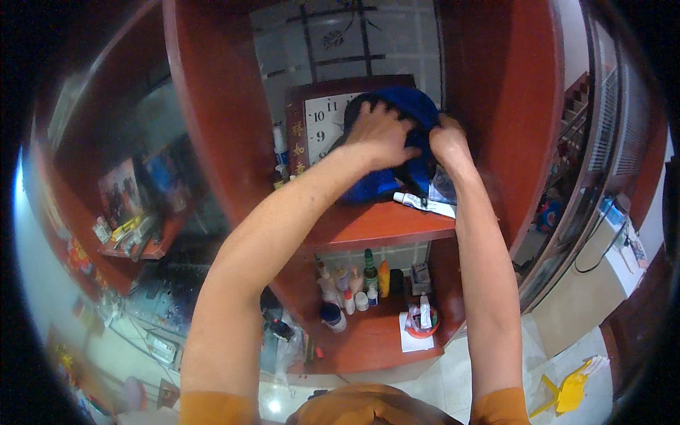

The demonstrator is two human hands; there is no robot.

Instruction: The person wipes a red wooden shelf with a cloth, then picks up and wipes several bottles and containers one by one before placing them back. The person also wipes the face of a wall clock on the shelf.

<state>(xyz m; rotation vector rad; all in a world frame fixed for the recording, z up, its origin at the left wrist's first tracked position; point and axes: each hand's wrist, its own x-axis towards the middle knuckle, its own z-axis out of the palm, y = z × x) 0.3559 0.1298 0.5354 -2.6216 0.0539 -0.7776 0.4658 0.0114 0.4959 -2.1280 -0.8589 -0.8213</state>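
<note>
A dark blue cloth item [409,101], perhaps a cap or bag, is in front of a square wall clock [320,125] on the upper red shelf. Over its dark inner side lies my left hand [382,133], slightly blurred, with fingers spread; whether it grips the cloth is unclear. At the item's right edge, my right hand [449,139] is closed on the fabric. A white tube [406,200] rests below the item near the shelf's front edge, beside a clear packet [443,186] partly behind my right forearm. The clock's right part is hidden.
On the lower shelf [372,340] stand several bottles [370,271], a dark-lidded jar [333,317] and a red basket [423,322] holding a tube. Red upright panels flank the shelves. Small items crowd a side shelf [133,252] at left. A yellow plastic object [571,390] is on the floor at right.
</note>
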